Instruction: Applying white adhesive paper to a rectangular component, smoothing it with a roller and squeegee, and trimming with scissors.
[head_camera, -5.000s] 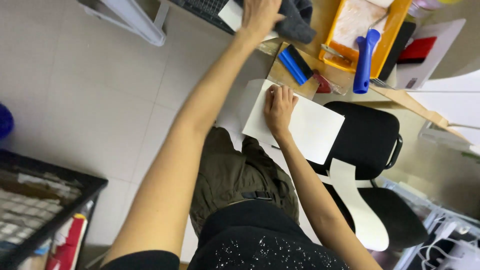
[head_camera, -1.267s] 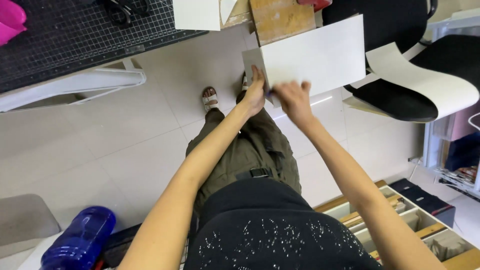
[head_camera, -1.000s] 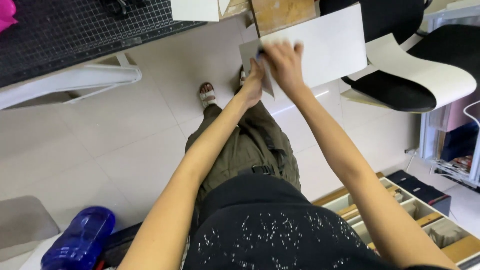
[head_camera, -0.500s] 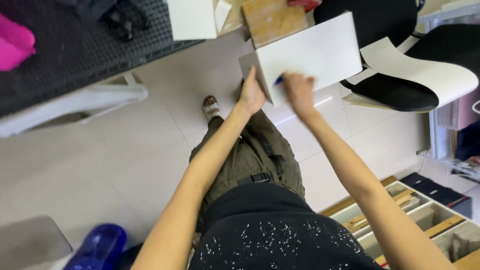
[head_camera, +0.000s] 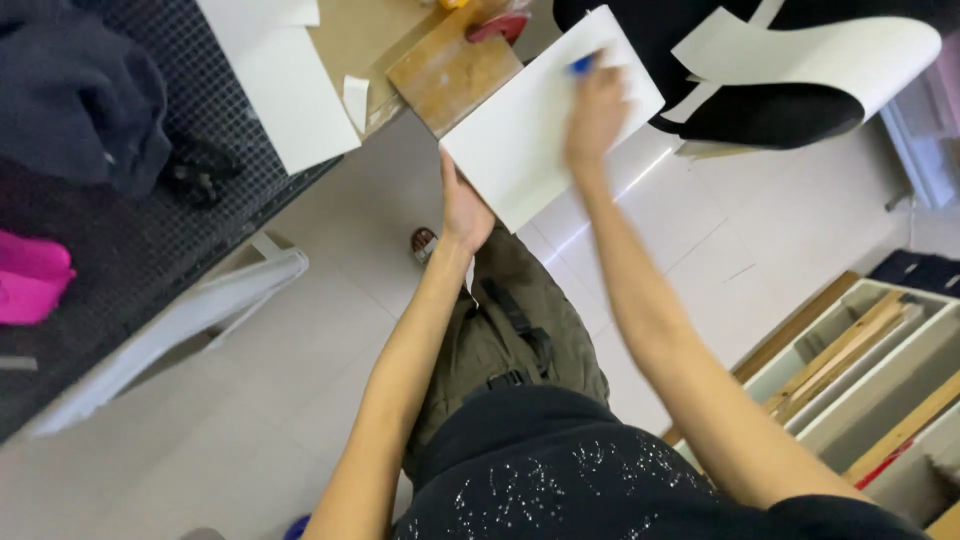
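Head view: white board (head_camera: 535, 135) held above my lap, near the black chair (head_camera: 760, 90). My left hand (head_camera: 462, 205) is clamped on its lower edge. My right hand (head_camera: 597, 110), blurred, closed around a blue tool (head_camera: 582, 65), presses the board's face.

1. Top (head_camera: 600, 480), lower centre of the frame: black fabric sprinkled with small pale flecks; short-sleeved, leaving both arms bare from the upper arm down.
2. Trousers (head_camera: 510, 330), centre of the frame: olive-green, creased, with a dark strap and buckle across the thigh.
3. Footwear (head_camera: 424, 242), just left of centre: open sandal with a brownish strap; partly hidden, so details are unclear.
4. Left hand (head_camera: 463, 208) and right hand (head_camera: 595, 112), upper centre: bare, no gloves, rings or watch visible; the right hand is motion-blurred.
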